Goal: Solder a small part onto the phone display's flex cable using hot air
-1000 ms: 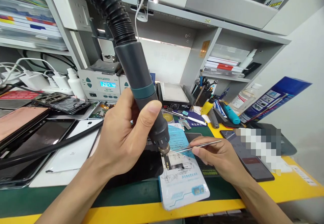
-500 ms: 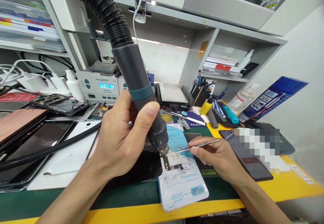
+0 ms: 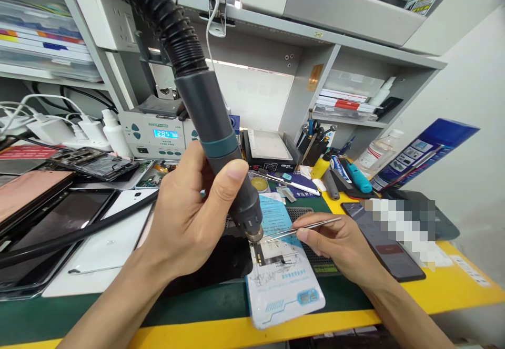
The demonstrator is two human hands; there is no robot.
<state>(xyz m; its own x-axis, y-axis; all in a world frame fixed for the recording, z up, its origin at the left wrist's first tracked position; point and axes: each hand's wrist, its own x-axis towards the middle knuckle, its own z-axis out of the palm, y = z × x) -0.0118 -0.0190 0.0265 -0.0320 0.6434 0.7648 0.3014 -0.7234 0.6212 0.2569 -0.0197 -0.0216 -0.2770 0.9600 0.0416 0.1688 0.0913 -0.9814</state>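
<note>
My left hand (image 3: 193, 209) is wrapped round the dark grey handle of a hot air gun (image 3: 216, 123), whose metal nozzle points down. Just under that nozzle lies a small black flex cable (image 3: 272, 259) with gold contacts, on a white and blue printed pad (image 3: 290, 291). From the right, my right hand (image 3: 331, 241) pinches a pair of metal tweezers (image 3: 311, 226). Their tips reach to the nozzle's edge, by the top end of the flex cable; whether they grip it I cannot make out. A black glossy panel (image 3: 221, 259) lies partly hidden behind my left wrist.
Behind stands a hot air station (image 3: 153, 133) with a lit display reading 285. Phones and a white back cover (image 3: 114, 233) crowd the left, with a black hose (image 3: 79, 233) across them. A dark phone (image 3: 389, 244), a teal tool (image 3: 359, 178) and a blue can (image 3: 430, 152) are at right.
Almost nothing differs. Both hands, the hot air gun and the tweezers hold the same places; the view has shifted very slightly.
</note>
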